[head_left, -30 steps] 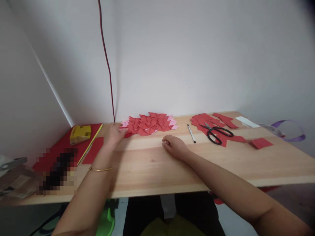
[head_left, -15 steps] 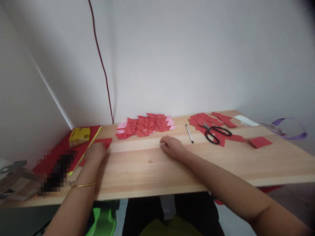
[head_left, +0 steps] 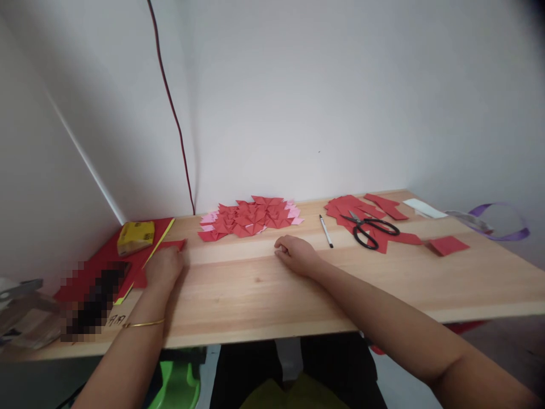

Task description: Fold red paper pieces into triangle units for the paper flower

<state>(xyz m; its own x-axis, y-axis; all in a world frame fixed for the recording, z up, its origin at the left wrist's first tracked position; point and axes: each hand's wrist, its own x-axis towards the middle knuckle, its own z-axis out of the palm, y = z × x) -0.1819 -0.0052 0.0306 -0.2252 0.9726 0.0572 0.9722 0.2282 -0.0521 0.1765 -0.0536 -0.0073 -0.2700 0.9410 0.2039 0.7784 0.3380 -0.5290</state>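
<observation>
On the left of the table, my left hand, with a gold bangle at the wrist, is closed on a piece of red paper. Parts of this paper stick out behind and to the left of the hand; its fingertips are mostly hidden. My right hand rests on the tabletop near the middle, fingers loosely curled in, with nothing visible in them. Beyond the two hands lies a pile of folded red and pink paper pieces. A white pen lies to the right of my right hand.
Black-handled scissors lie on cut red paper at the right. A red square and a white strip lie farther right. At left, a yellow packet sits on red sheets. A cord hangs along the wall.
The red paper under my left hand has shifted slightly left, and less of it shows beyond the fingers. My right hand stays in place. The view has turned very slightly.
</observation>
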